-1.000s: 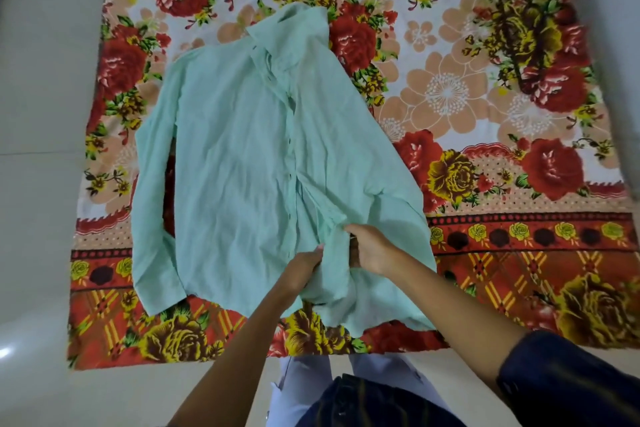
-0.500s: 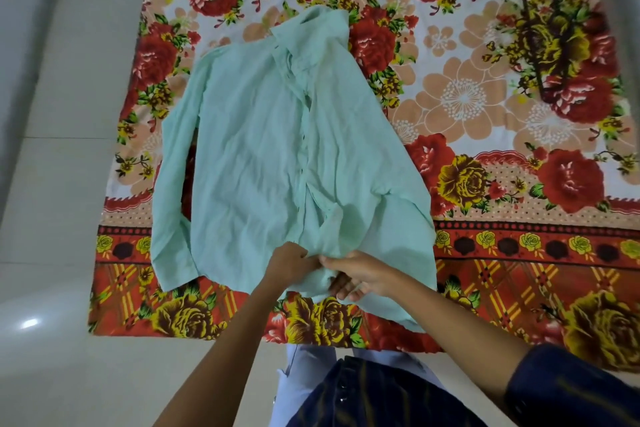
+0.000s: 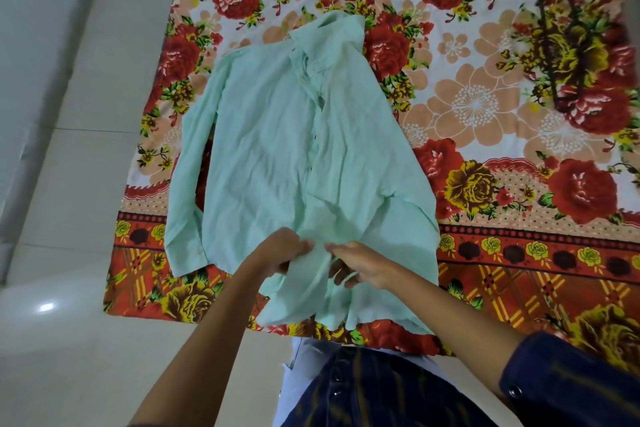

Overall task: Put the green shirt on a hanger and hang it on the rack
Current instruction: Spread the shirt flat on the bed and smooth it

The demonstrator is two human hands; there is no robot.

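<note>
The pale green shirt [image 3: 277, 149] lies flat on a floral blanket, collar at the far end, hem towards me. My left hand [image 3: 277, 251] pinches the left front edge near the hem. My right hand [image 3: 360, 265] pinches the right front edge beside it, fingers curled under the cloth. The two hands almost touch at the shirt's opening. A dark hanger [image 3: 561, 38] lies on the blanket at the far right, well away from both hands. No rack shows.
The floral blanket [image 3: 485, 225] covers the pale tiled floor [image 3: 69, 184]. A grey wall or ledge [image 3: 31, 45] runs along the left side. My dark sleeve and clothing fill the bottom of the view.
Both hands have slid down the shirt's front towards the hem and lifted the edges a little. The view has shifted, so the blanket sits further right.
</note>
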